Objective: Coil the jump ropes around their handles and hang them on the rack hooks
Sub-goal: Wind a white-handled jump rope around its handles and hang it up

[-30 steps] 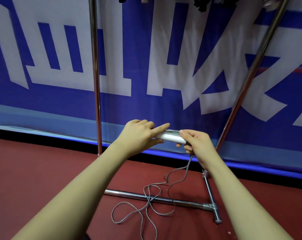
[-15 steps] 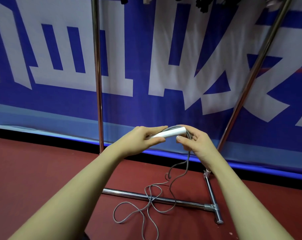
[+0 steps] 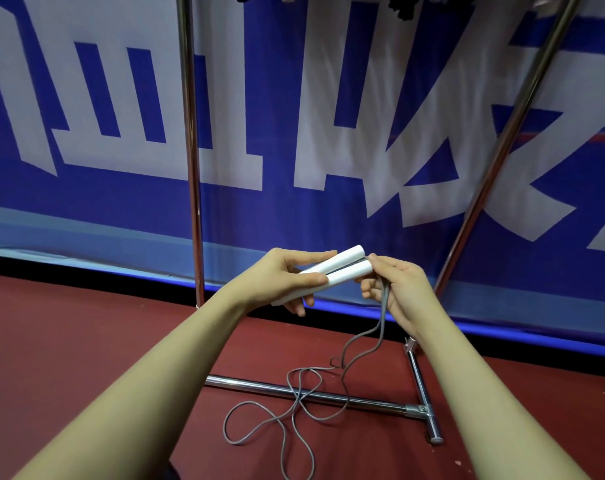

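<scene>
Barely started: left hand point(image 3: 277, 278) pinching paired white cylindrical plastic handles point(image 3: 335, 268), right hand point(image 3: 398, 289) gripping thin grey cord point(image 3: 380, 323); coiling, hanging pending.

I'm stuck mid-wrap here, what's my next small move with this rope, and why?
Probably carry the gray cord in your right hand over the two white handles your left hand holds together. Most of it lies loose on the red floor.

Our left hand point(image 3: 280, 278) gripping two white jump rope handles point(image 3: 332, 270) side by side, our right hand point(image 3: 394, 289) holding the grey rope point(image 3: 382, 317) beside them, its slack looped on the red floor point(image 3: 69, 341) across the chrome rack point(image 3: 192, 150) base, blue banner point(image 3: 294, 209) behind
</scene>
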